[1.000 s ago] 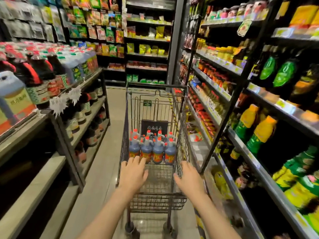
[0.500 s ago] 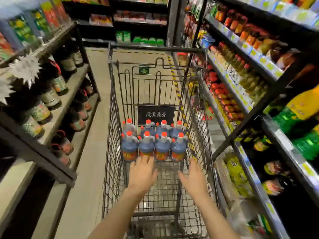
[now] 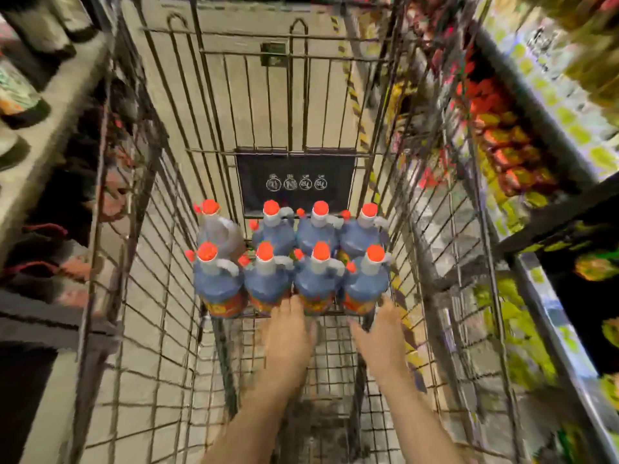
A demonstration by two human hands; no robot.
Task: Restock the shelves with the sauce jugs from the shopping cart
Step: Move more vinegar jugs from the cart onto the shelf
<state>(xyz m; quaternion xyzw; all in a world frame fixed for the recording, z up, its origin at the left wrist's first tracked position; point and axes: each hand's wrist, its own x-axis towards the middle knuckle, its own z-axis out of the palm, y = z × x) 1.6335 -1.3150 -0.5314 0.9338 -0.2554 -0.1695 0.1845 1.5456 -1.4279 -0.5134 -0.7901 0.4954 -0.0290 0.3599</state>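
I saw the jugs (image 3: 291, 262) standing in two rows inside the cart (image 3: 167, 212), my hands just before them, shelves (image 3: 522, 135) on both sides.

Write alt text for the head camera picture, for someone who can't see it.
Two bare hands, left hand and right hand, reach into a wire shopping cart toward eight blue red-capped sauce jugs standing in two rows. Blurred stocked shelves flank it.

You've got eight sauce jugs (image 3: 291, 262) upright in the shopping cart (image 3: 160, 229), two rows of four at the far end. Blue-grey bodies, red caps, orange labels low down, side handles. Back-left jug (image 3: 217, 229) looks greyer, blurred.
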